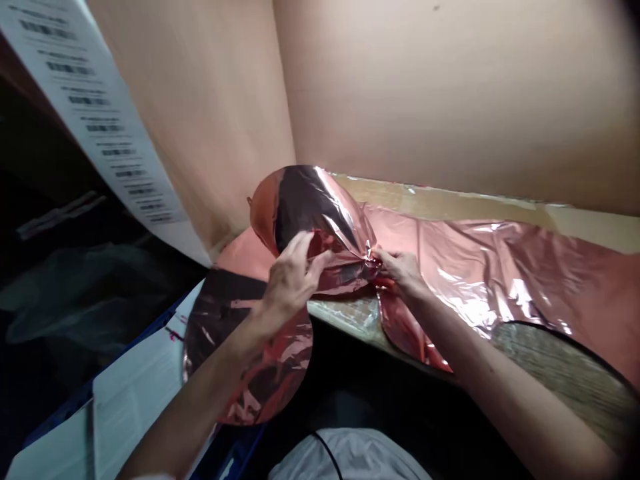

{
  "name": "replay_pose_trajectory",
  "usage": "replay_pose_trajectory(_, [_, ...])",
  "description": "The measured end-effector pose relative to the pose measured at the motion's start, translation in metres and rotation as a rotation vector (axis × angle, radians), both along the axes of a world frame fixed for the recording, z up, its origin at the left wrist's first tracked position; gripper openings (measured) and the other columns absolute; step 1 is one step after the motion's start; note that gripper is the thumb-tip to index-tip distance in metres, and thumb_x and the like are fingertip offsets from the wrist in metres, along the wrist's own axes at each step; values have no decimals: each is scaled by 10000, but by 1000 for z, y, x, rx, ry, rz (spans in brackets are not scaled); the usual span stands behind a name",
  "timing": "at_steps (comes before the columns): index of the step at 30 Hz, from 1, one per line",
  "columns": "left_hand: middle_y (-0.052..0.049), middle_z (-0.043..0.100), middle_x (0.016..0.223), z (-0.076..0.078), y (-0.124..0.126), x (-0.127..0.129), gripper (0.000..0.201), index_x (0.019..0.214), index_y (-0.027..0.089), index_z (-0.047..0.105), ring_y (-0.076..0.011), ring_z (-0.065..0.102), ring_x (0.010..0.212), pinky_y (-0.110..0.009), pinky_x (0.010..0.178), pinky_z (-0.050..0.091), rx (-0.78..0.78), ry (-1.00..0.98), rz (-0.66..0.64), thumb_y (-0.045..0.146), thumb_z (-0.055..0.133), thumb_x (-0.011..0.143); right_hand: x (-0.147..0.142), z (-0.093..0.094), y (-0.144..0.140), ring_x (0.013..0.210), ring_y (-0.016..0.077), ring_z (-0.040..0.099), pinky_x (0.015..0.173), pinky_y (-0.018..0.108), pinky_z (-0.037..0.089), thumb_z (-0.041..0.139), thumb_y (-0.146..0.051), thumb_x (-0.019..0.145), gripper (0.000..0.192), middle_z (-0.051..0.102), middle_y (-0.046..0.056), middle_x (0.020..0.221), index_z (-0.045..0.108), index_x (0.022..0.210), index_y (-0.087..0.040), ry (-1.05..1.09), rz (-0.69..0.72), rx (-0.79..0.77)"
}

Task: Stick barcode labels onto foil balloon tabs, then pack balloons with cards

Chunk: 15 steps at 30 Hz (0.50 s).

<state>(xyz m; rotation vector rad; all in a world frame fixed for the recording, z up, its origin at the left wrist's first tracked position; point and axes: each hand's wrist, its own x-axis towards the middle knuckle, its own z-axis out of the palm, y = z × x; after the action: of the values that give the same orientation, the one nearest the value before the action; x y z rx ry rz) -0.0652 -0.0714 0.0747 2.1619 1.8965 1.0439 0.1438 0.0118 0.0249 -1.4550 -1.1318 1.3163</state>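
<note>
A shiny rose-gold foil balloon (305, 200) bulges up in the corner, its one puffed section round and creased. Pinched in my right hand (399, 268) is the gathered, twisted foil at that section's right end. My left hand (295, 272) is at the front of the bulge, thumb and fingers apart; whether it touches the foil is hard to tell. A flat rounded foil lobe (280, 393) hangs over the front edge under my left forearm. More flat, wrinkled foil (465, 267) stretches to the right along the worktop.
Tan board walls (450, 93) rise behind and to the left. A white strip of barcode labels (107, 133) hangs at the upper left. Lower left lie white papers (130, 393) by a blue edge. The worn wooden worktop (555, 367) shows at the right.
</note>
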Motion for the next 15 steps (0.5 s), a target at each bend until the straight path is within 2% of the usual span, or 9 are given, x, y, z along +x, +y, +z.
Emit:
replay_pose_trajectory(1, [-203, 452, 1503, 2, 30, 23, 605, 1414, 66, 481, -301, 436, 1397, -411, 1160, 366, -2, 59, 4, 498, 471, 990, 14, -1, -9, 475, 160, 622, 421, 237, 487, 655, -426, 791, 290, 666, 72, 595, 645, 727, -143, 12, -27, -26])
replay_pose_trajectory(3, [-238, 340, 1564, -4, 80, 71, 750, 1478, 42, 399, -387, 332, 1444, -499, 1166, 323, -124, 161, 15, 603, 403, 979, 41, -1, -35, 483, 174, 640, 424, 251, 503, 653, -458, 817, 331, 691, 93, 636, 672, 799, -128, 38, -57, -64])
replay_pose_trajectory(4, [-253, 303, 1576, -12, 97, 94, 815, 1500, 32, 361, -428, 288, 1454, -549, 1162, 299, -216, 205, 11, 649, 370, 967, 54, -1, -52, 502, 175, 653, 444, 251, 518, 654, -474, 830, 352, 704, 97, 665, 685, 856, -124, 30, -67, -69])
replay_pose_trajectory(6, [-264, 253, 1592, -33, 114, 133, 886, 1517, 13, 322, -466, 203, 1473, -612, 1172, 213, -337, 307, -34, 692, 339, 948, 80, 0, -95, 572, 174, 682, 511, 248, 554, 656, -506, 846, 397, 727, 88, 727, 700, 985, -136, -63, -80, -27])
replay_pose_trajectory(8, [-257, 212, 1608, -53, 112, 162, 923, 1526, 5, 298, -459, 128, 1493, -627, 1186, 134, -358, 391, -118, 712, 332, 933, 108, 0, -144, 637, 176, 696, 574, 247, 577, 642, -532, 856, 405, 738, 70, 778, 718, 1023, -172, -267, -84, 98])
replay_pose_trajectory(11, [-220, 159, 1633, -73, 87, 194, 974, 1551, 39, 250, -432, 73, 1509, -623, 1194, 105, -314, 436, -317, 763, 296, 901, 152, -8, -216, 724, 184, 719, 683, 238, 601, 616, -510, 875, 314, 755, 47, 874, 766, 901, -235, -548, -75, 296])
replay_pose_trajectory(13, [-205, 144, 1640, -78, 69, 209, 993, 1562, 60, 228, -423, 67, 1513, -618, 1199, 89, -287, 453, -456, 788, 266, 887, 180, -18, -256, 740, 192, 734, 704, 232, 611, 621, -517, 861, 299, 767, 32, 894, 783, 856, -266, -685, -170, 359])
replay_pose_trajectory(15, [-206, 134, 1641, -78, 57, 221, 991, 1565, 60, 215, -408, 52, 1518, -606, 1207, 64, -279, 486, -547, 785, 252, 891, 206, -28, -288, 744, 201, 741, 685, 236, 622, 611, -557, 849, 332, 773, 27, 888, 789, 835, -278, -802, -335, 356])
